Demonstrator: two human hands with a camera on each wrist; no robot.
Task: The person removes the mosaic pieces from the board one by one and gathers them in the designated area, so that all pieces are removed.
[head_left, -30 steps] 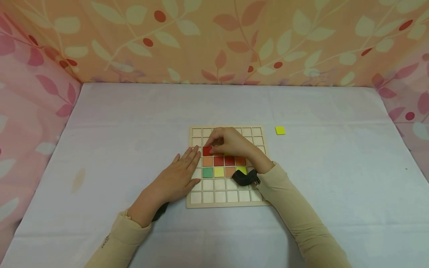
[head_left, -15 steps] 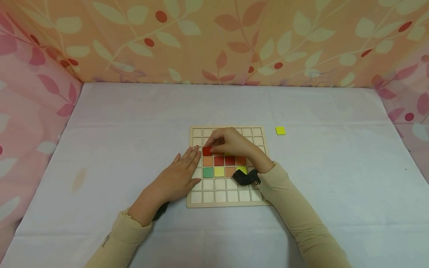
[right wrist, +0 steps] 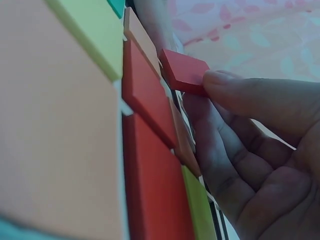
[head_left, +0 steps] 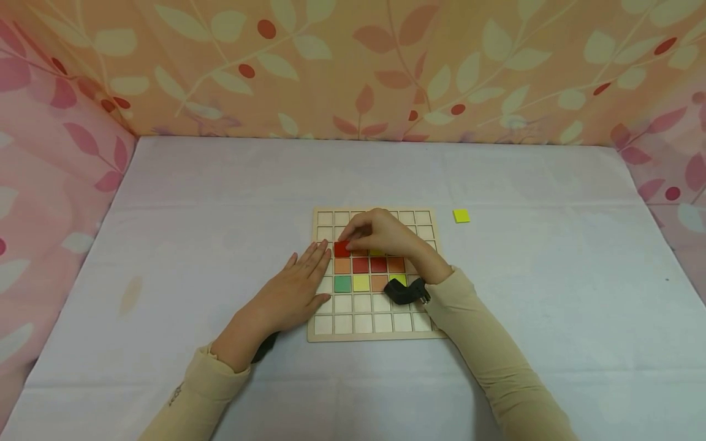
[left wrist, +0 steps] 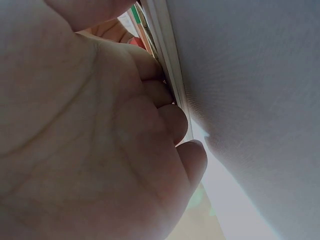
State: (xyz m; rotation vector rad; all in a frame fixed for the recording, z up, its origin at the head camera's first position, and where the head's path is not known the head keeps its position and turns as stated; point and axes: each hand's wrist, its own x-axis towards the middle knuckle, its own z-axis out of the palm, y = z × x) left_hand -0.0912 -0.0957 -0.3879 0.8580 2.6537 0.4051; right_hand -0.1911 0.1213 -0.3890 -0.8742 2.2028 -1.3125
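A red square tile [head_left: 340,250] is pinched between the thumb and fingers of my right hand [head_left: 380,234], at the left end of a row of tiles. In the right wrist view the red tile [right wrist: 181,72] tilts up from the neighbouring tiles, one edge close over the board. My left hand [head_left: 295,291] rests with straight fingers on the left edge of the wooden grid board [head_left: 353,337]. The left wrist view shows its palm [left wrist: 85,125] and fingertips at the board's edge. A green tile [head_left: 342,284], an orange tile [head_left: 342,265] and other tiles sit in the grid.
A loose yellow tile [head_left: 461,215] lies on the white cloth [head_left: 551,257] to the right of the board. A black wrist strap [head_left: 405,291] on the right arm hides part of the grid. Patterned curtains [head_left: 353,67] stand behind and at both sides.
Both hands stay in nearly the same place. The red tile has shifted very slightly in the right fingers and looks brighter.
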